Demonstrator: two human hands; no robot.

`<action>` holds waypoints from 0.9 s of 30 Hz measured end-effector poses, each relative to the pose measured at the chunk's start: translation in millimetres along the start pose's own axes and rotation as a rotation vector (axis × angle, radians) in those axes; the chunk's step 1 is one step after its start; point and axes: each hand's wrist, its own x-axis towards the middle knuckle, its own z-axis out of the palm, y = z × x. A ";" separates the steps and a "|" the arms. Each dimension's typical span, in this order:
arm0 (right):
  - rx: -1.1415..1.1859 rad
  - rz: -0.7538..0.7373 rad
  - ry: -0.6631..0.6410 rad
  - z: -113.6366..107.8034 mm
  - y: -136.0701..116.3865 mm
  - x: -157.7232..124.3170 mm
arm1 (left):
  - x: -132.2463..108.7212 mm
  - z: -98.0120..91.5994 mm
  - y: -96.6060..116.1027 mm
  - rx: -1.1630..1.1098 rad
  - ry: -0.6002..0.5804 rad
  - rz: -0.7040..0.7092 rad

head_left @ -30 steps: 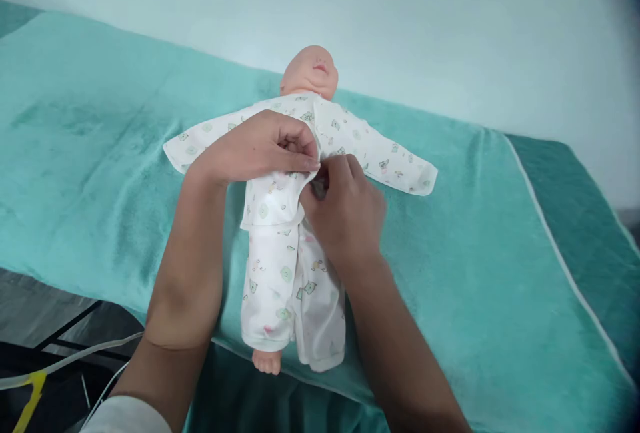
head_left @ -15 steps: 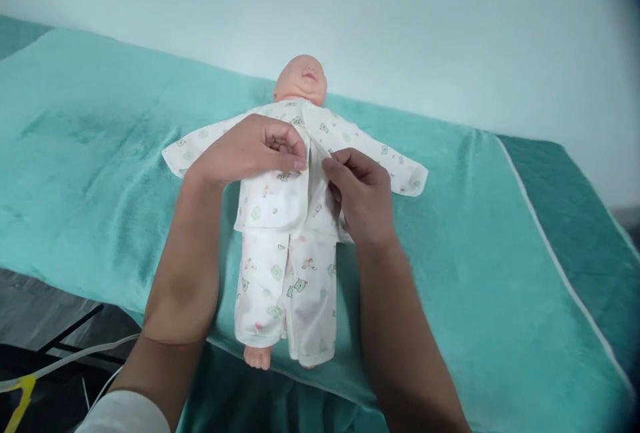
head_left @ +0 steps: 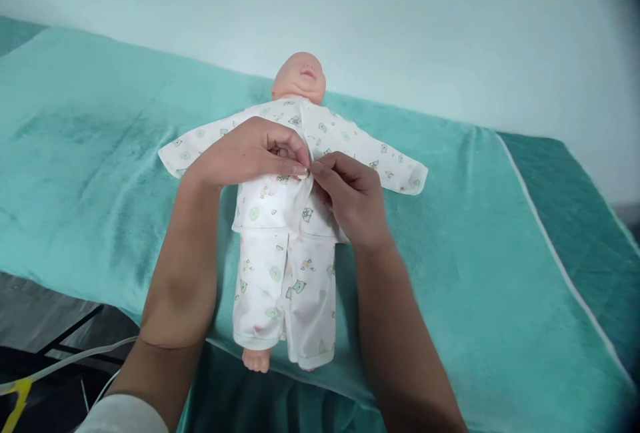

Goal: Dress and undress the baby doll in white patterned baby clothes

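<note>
1. Head view: the doll [head_left: 299, 78] lies on its back on the green cover [head_left: 465, 273], head toward the wall [head_left: 400, 26], feet toward the person; this likely keeps the shirt [head_left: 270, 205] facing up within easy reach.
2. Left hand [head_left: 250, 151] arches over the shirt's chest, its thumb and fingers pinching the front edge, seemingly to lift and steady the cloth.
3. Right hand [head_left: 355, 196] comes in from the other side, thumb and forefinger pinching cloth at the same opening. Fingertips of both hands meet there, probably so the two edges can be controlled together; whether a fastener sits between them is too small to tell.
4. Both sleeves [head_left: 404, 171] stretch outward flat on the cover, which seems to leave the chest free for the hands.
5. Below the shirt's hem, the trousers [head_left: 260, 286] lie straight, one foot [head_left: 257, 359] showing at a cuff; the cover presumably bears the doll's weight, so neither hand need support it.
</note>
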 end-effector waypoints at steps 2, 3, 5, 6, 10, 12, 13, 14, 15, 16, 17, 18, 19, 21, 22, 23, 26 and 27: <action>-0.038 -0.020 -0.009 -1.0 0.0 0.0 | 0.6 0.6 -1.1 -0.018 0.005 -0.001; -0.058 -0.026 -0.010 -1.2 0.0 -0.1 | 1.0 1.0 -1.7 -0.026 0.007 0.000; -0.085 -0.020 -0.018 -1.7 0.0 -0.2 | 1.6 2.1 -2.6 -0.038 0.011 0.000; -0.086 -0.011 -0.020 -2.1 -0.1 -0.2 | 1.8 2.5 -2.8 -0.043 0.012 -0.001; -0.006 0.040 -0.046 -6.1 -0.4 0.4 | 1.5 2.2 -2.4 -0.058 -0.002 -0.002; 0.037 0.062 -0.076 -9.5 -0.4 1.3 | 1.0 1.0 -2.1 -0.046 -0.022 0.001; 0.047 0.074 -0.093 -11.3 -0.4 1.7 | 0.9 0.4 -2.0 -0.036 -0.033 0.003; 0.049 0.087 -0.112 -13.0 -0.4 2.2 | 0.7 -0.1 -2.0 -0.025 -0.043 0.005; 0.044 0.099 -0.128 -14.5 -0.5 2.6 | 0.7 -0.5 -2.1 -0.018 -0.049 0.006; 0.038 0.108 -0.143 -15.6 -0.6 2.8 | 0.7 -0.7 -2.2 -0.016 -0.050 0.008; 0.032 0.113 -0.153 -16.4 -0.7 3.0 | 0.7 -0.7 -2.5 -0.019 -0.050 0.010; 0.025 0.116 -0.159 -16.8 -1.0 3.0 | 0.9 -0.6 -2.8 -0.024 -0.048 0.011; 0.018 0.117 -0.161 -16.8 -1.3 2.8 | 1.0 -0.2 -3.3 -0.030 -0.045 0.010; 0.000 0.126 -0.158 -16.1 -1.9 2.4 | 1.5 0.7 -4.3 -0.042 -0.040 0.003; -0.009 0.131 -0.155 -15.5 -2.2 2.0 | 1.7 1.2 -4.7 -0.047 -0.038 -0.003; -0.018 0.136 -0.151 -14.9 -2.4 1.8 | 1.8 1.7 -5.0 -0.049 -0.037 -0.008; -0.037 0.143 -0.138 -13.4 -2.2 1.2 | 1.8 2.5 -4.4 -0.058 -0.034 -0.008; -0.040 0.141 -0.131 -13.2 -1.9 1.2 | 1.7 2.6 -3.6 -0.061 -0.038 -0.002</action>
